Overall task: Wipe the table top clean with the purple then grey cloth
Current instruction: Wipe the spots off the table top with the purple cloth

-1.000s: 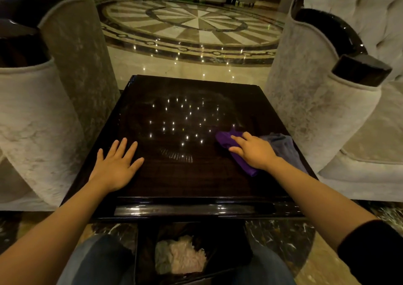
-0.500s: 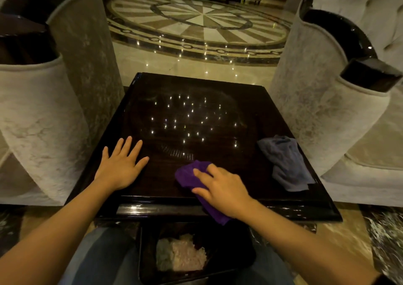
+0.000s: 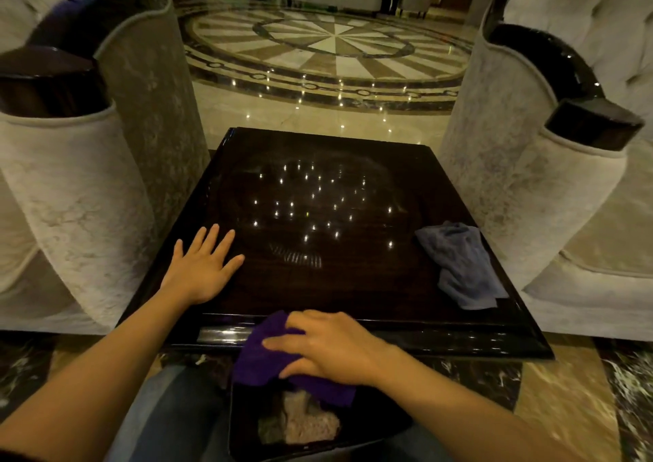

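- Head view: the right hand (image 3: pixel 335 347) is lying palm-down on the purple cloth (image 3: pixel 268 352), its fingers (image 3: pixel 282 347) stretched flat and pressing the cloth rather than curling round it.
- The purple cloth is sitting at the near edge of the desk (image 3: pixel 318 285), part of it on the glossy rim and part hanging over the edge below the hand.
- The left hand (image 3: pixel 201 267) is resting flat on the near-left part of the desk, fingers spread open and holding nothing.
- The grey cloth (image 3: pixel 463 263) is lying crumpled near the right edge of the desk, well apart from both hands.
- The dark desk top is mirroring a cluster of small ceiling lights in its middle.
- A dark bin (image 3: pixel 318 426) with pale crumpled stuff inside is standing under the near edge, between the person's knees.
- Pale armchairs (image 3: pixel 70 196) are flanking the desk on both sides, and a patterned marble floor (image 3: pixel 328 48) is spreading out beyond it.
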{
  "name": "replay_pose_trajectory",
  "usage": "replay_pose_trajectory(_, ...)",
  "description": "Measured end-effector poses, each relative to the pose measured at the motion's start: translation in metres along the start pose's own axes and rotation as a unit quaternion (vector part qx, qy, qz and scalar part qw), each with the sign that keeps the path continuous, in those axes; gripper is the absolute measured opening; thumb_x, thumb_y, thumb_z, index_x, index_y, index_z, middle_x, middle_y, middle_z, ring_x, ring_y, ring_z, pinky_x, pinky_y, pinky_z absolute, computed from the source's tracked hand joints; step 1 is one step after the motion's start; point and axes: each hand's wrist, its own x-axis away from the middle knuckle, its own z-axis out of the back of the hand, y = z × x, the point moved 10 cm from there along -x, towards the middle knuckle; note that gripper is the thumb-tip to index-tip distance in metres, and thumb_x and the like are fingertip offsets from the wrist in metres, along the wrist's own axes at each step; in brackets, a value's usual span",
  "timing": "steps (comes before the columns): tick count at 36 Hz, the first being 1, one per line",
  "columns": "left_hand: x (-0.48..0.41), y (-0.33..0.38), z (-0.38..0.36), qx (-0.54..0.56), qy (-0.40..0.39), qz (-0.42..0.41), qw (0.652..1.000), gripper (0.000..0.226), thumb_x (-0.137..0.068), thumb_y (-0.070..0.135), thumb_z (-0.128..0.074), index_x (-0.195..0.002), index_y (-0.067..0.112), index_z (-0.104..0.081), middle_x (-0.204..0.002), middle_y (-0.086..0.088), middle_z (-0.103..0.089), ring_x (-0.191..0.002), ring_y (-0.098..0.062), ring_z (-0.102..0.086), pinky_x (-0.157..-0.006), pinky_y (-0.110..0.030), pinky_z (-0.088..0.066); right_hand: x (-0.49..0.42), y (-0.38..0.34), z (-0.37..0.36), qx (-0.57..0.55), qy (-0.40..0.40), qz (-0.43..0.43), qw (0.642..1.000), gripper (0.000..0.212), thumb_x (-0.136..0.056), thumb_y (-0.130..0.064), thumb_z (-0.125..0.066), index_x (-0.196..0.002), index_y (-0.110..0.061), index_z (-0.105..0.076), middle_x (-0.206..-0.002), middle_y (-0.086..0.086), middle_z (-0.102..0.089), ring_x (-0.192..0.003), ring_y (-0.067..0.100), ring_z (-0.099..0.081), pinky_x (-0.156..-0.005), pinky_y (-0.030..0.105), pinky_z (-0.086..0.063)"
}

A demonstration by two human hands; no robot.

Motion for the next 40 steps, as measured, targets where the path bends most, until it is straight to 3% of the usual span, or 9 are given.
replay_pose_trajectory(5, 0.001, 0.001, 0.001, 0.001, -0.007, 0.001, 1.000, 0.062, -0.092, 0.053, -0.019, -0.145, 0.028, 0.002, -0.157, -0.003, 0.008, -0.144, -0.020, 0.011, -0.116, -0.049, 0.005, 0.025, 0.043, 0.039, -0.128, 0.076, -0.098, 0.984, 0.045, -0.089, -0.033, -0.054, -0.132, -0.026, -0.045, -0.117, 0.009, -0.054, -0.108, 0.021, -0.052, -0.089, 0.034, -0.043)
replay_pose_trajectory(10, 0.001, 0.003, 0.001, 0.005, -0.008, -0.005, 1.000, 0.062, -0.093, 0.053, -0.019, -0.145, 0.028, 0.003, -0.157, -0.003, 0.009, -0.144, -0.020, 0.012, -0.116, -0.048, 0.005, 0.039, 0.073, 0.048, -0.257, 0.024, -0.141, 0.956, 0.043, -0.092, -0.023, -0.051, -0.124, -0.047, -0.036, -0.118, -0.003, -0.054, -0.110, 0.006, -0.051, -0.097, 0.021, -0.037)
replay_pose_trajectory(13, 0.001, 0.002, 0.001, 0.007, -0.010, -0.005, 1.000, 0.062, -0.093, 0.053, -0.018, -0.145, 0.028, 0.004, -0.157, -0.002, 0.009, -0.144, -0.019, 0.012, -0.116, -0.048, 0.006, 0.044, 0.087, 0.056, -0.291, 0.034, -0.153, 0.944, 0.038, -0.092, -0.020, -0.051, -0.122, -0.042, -0.044, -0.109, -0.023, -0.052, -0.100, -0.015, -0.049, -0.087, 0.002, -0.037)
replay_pose_trajectory(16, 0.000, 0.003, 0.001, 0.003, -0.011, -0.005, 1.000, 0.062, -0.093, 0.052, -0.018, -0.145, 0.028, 0.006, -0.157, -0.002, 0.011, -0.144, -0.019, 0.013, -0.116, -0.047, 0.005, 0.047, 0.106, 0.076, -0.331, 0.079, -0.174, 0.924, 0.036, -0.091, -0.019, -0.052, -0.104, -0.052, -0.048, -0.106, -0.023, -0.056, -0.093, -0.016, -0.055, -0.080, 0.002, -0.043)
replay_pose_trajectory(19, 0.000, 0.001, -0.001, 0.002, -0.011, -0.004, 1.000, 0.062, -0.093, 0.052, -0.018, -0.144, 0.028, 0.008, -0.156, -0.002, 0.012, -0.143, -0.018, 0.014, -0.116, -0.047, 0.005, 0.047, 0.130, 0.103, -0.327, 0.136, -0.185, 0.917, 0.032, -0.091, -0.016, -0.052, -0.097, -0.048, -0.053, -0.101, -0.023, -0.059, -0.089, -0.017, -0.056, -0.078, 0.002, -0.042)
replay_pose_trajectory(25, -0.001, 0.000, -0.001, 0.011, -0.005, -0.004, 1.000, 0.062, -0.092, 0.054, -0.019, -0.144, 0.030, 0.007, -0.156, 0.001, 0.012, -0.143, -0.017, 0.014, -0.116, -0.047, 0.005, 0.047, 0.211, 0.147, -0.303, 0.243, -0.264, 0.883, 0.015, -0.092, -0.019, -0.051, -0.101, -0.024, -0.061, -0.086, -0.005, -0.063, -0.075, 0.007, -0.060, -0.066, 0.018, -0.047)
replay_pose_trajectory(29, -0.001, -0.001, 0.000, 0.011, 0.003, -0.005, 1.000, 0.063, -0.092, 0.054, -0.020, -0.144, 0.031, 0.007, -0.157, 0.001, 0.011, -0.143, -0.016, 0.014, -0.117, -0.046, 0.004, 0.045, 0.273, 0.165, -0.212, 0.274, -0.342, 0.873, 0.027, -0.093, -0.026, -0.048, -0.112, -0.010, -0.058, -0.104, 0.015, -0.065, -0.092, 0.028, -0.061, -0.078, 0.037, -0.046)
replay_pose_trajectory(36, -0.001, -0.002, 0.002, 0.022, 0.004, 0.003, 1.000, 0.063, -0.091, 0.056, -0.022, -0.143, 0.032, 0.005, -0.156, 0.003, 0.010, -0.143, -0.013, 0.015, -0.117, -0.045, 0.005, 0.046, 0.353, 0.168, -0.076, 0.250, -0.456, 0.851, 0.028, -0.095, -0.016, -0.040, -0.106, 0.004, -0.055, -0.111, 0.029, -0.060, -0.101, 0.040, -0.055, -0.081, 0.038, -0.039)
replay_pose_trajectory(40, -0.001, -0.003, 0.004, 0.029, 0.006, 0.004, 1.000, 0.063, -0.091, 0.056, -0.024, -0.143, 0.034, 0.003, -0.156, 0.005, 0.010, -0.143, -0.011, 0.014, -0.117, -0.043, 0.006, 0.050, 0.385, 0.157, -0.022, 0.229, -0.509, 0.829, 0.035, -0.095, -0.017, -0.039, -0.120, 0.006, -0.045, -0.125, 0.033, -0.050, -0.112, 0.044, -0.048, -0.093, 0.043, -0.039)
